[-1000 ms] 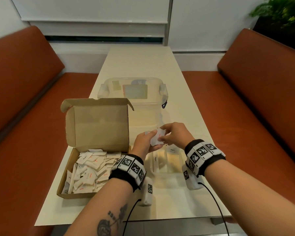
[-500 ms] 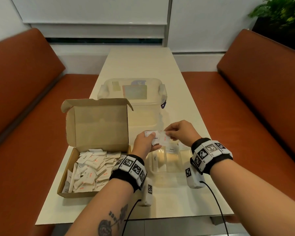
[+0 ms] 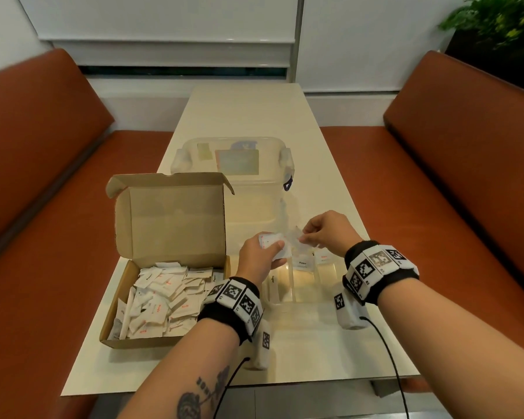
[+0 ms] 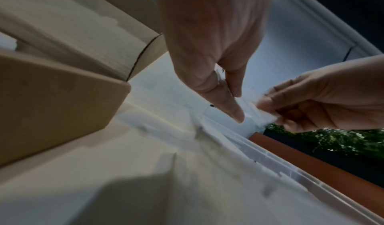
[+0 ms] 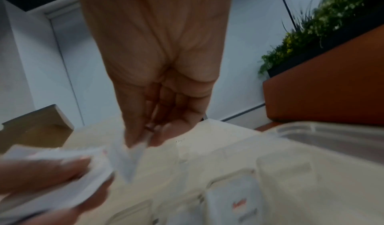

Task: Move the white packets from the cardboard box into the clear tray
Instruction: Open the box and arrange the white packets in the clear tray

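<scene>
Left hand (image 3: 259,257) clutched a bunch of packets (image 3: 274,244), right hand (image 3: 325,229) pinched one packet (image 3: 297,237) above the tray (image 3: 297,300); advisable to release it low, into its labelled compartment.

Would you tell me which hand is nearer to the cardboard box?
Left. The left hand hovers just beside the cardboard box, holding packets; the right hand is farther off, above the clear tray.
</scene>
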### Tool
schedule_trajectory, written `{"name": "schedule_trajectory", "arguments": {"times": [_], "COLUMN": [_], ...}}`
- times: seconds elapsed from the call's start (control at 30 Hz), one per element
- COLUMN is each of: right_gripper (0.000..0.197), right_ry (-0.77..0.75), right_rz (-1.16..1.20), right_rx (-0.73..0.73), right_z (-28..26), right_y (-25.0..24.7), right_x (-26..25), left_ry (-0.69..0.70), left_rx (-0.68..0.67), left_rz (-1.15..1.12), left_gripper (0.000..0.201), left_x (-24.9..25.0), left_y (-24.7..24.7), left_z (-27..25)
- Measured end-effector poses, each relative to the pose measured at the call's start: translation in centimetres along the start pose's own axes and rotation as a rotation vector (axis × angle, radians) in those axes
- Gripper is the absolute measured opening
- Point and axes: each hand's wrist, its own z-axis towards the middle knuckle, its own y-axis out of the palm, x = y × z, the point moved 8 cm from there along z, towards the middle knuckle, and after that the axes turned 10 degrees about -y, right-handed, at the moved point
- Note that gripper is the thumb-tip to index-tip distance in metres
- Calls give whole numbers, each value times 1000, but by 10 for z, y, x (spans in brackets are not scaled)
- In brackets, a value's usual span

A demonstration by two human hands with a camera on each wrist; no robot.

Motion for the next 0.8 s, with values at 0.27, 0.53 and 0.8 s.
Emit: {"name": "schedule_trajectory", "arguments": {"times": [0.27,0.53,0.8], "right_gripper": [15,19,22], "right_ry": [134,144,147], "right_rz": [-529,-614,-632], "right_rx": [-177,-258,-310], "right_z": [1,8,7], "right_y": [-13,8,15], "right_x": [35,36,36], "left_ry": [6,3,-13], "left_rx": [21,4,-17], "left_rz": [114,169,175], "left_gripper": [21,22,26], "left_x": [-14,-13,-14], "left_y": [-11,-10,-9], "left_z": [5,7,8]}}
